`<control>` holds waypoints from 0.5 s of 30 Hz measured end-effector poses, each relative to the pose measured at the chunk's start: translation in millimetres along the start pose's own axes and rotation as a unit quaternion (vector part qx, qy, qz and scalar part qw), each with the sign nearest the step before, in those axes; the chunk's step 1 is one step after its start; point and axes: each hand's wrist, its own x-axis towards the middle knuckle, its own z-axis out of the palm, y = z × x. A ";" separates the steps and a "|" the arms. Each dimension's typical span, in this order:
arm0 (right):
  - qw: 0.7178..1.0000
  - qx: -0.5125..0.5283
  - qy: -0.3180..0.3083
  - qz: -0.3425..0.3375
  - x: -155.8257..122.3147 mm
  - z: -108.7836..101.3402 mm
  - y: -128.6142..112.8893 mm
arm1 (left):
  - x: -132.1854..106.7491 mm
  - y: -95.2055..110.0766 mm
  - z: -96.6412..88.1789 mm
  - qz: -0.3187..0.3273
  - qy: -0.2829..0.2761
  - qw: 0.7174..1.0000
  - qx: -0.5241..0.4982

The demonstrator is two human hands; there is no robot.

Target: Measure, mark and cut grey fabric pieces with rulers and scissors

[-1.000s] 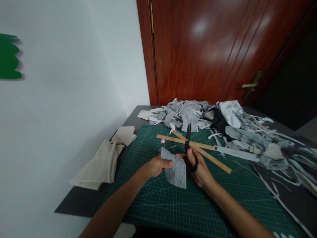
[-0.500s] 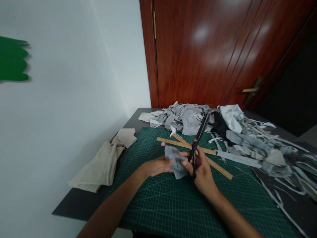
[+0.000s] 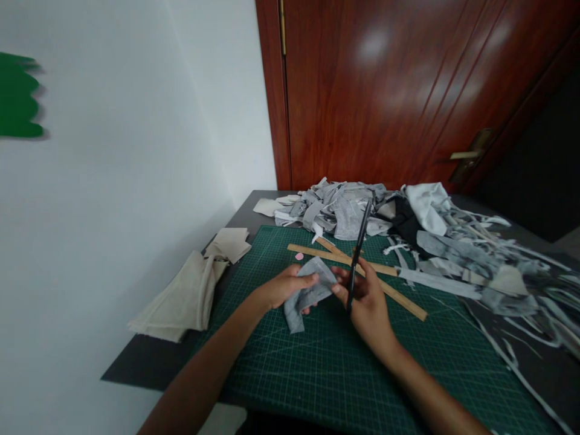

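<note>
A piece of grey fabric (image 3: 316,288) is pinched in my left hand (image 3: 286,286), thumb on top, with one end hanging down to the left. Black-handled scissors (image 3: 360,238) stand in my right hand (image 3: 369,302), their blades pointing up and away from me. The right thumb and fingertips also touch the right edge of the fabric. Both hands are above the green cutting mat (image 3: 317,368). Two crossed wooden rulers (image 3: 399,297) and a small pink disc (image 3: 299,256) lie on the mat just beyond my hands.
Grey and white fabric scraps (image 3: 348,211) are heaped along the back, spreading into strips (image 3: 521,284) on the right. Folded cream cloth (image 3: 185,299) lies at the left table edge beside the white wall (image 3: 136,151). A brown wooden door (image 3: 376,96) stands behind.
The grey fabric has been turned, so an end now hangs to the lower left. In my right hand the scissors have rotated to show edge-on.
</note>
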 end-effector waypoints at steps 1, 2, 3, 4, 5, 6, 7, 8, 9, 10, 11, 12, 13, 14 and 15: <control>1.000 0.006 -0.009 0.011 1.4 0.0 -1.1 | -0.2 -0.9 1.9 -0.010 -0.019 0.999 0.033; 1.000 0.005 -0.015 0.022 2.5 0.1 -2.0 | 0.4 -2.0 4.6 -0.010 -0.029 0.997 0.064; 0.999 0.000 -0.019 0.033 3.5 0.1 -2.6 | 1.6 -3.1 7.5 0.003 -0.027 0.995 0.096; 0.999 -0.008 -0.019 0.043 4.6 -0.1 -2.9 | 3.2 -4.2 10.4 0.035 -0.002 0.991 0.130; 0.999 -0.014 -0.014 0.049 5.9 -0.7 -2.9 | 4.8 -5.3 13.1 0.082 0.047 0.981 0.168; 0.999 -0.016 -0.003 0.051 7.6 -1.7 -2.5 | 6.2 -6.3 15.6 0.141 0.116 0.961 0.208; 0.999 -0.015 0.010 0.051 9.7 -3.0 -2.0 | 6.9 -7.0 17.8 0.202 0.192 0.929 0.242; 0.998 -0.013 0.024 0.051 12.1 -4.4 -1.2 | 6.7 -7.4 19.9 0.256 0.256 0.894 0.264; 0.998 -0.009 0.039 0.051 14.5 -5.9 -0.5 | 5.7 -7.5 22.1 0.293 0.292 0.870 0.269; 0.997 -0.005 0.055 0.051 16.9 -7.3 0.0 | 4.0 -7.4 24.7 0.310 0.286 0.869 0.257; 0.996 -0.002 0.067 0.052 18.9 -8.4 0.2 | 1.8 -7.3 27.8 0.306 0.240 0.892 0.230; 0.996 0.002 0.075 0.054 20.5 -9.3 0.0 | -0.4 -7.6 31.4 0.280 0.164 0.927 0.188; 0.995 0.006 0.080 0.057 21.5 -9.9 -0.8 | -2.4 -8.6 35.5 0.228 0.063 0.961 0.144; 0.995 0.010 0.083 0.061 21.8 -10.3 -2.0 | -3.7 -10.6 40.0 0.160 -0.039 0.981 0.106; 0.994 0.016 0.084 0.065 21.6 -10.3 -3.5 | -4.1 -13.9 44.6 0.095 -0.121 0.985 0.080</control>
